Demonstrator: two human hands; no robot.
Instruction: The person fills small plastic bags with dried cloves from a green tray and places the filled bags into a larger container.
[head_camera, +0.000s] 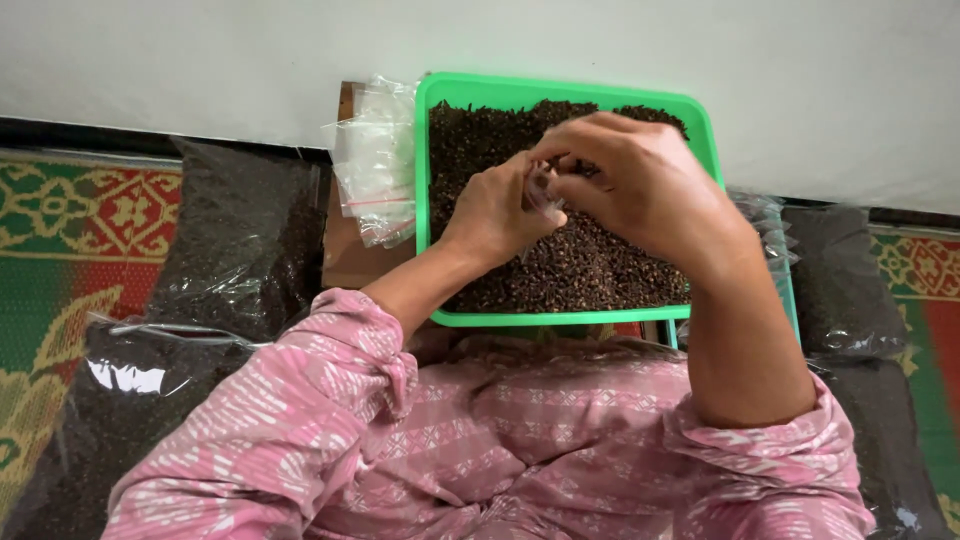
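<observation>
A green plastic tray (575, 98) holds a heap of dark brown dried cloves (580, 270). Both hands hover over its middle. My left hand (500, 210) pinches a small clear plastic bag (545, 195) at its mouth. My right hand (640, 180) curls over the bag from the right, fingertips bunched at the opening with what looks like a few cloves in them; the bag is mostly hidden between the two hands. Pink patterned sleeves cover both upper arms.
A stack of empty small clear bags (375, 160) lies left of the tray. Large clear sacks of dark cloves lie at left (240, 240), lower left (110, 400) and right (850, 280). A patterned red-green mat (70, 230) covers the floor; a white wall stands behind.
</observation>
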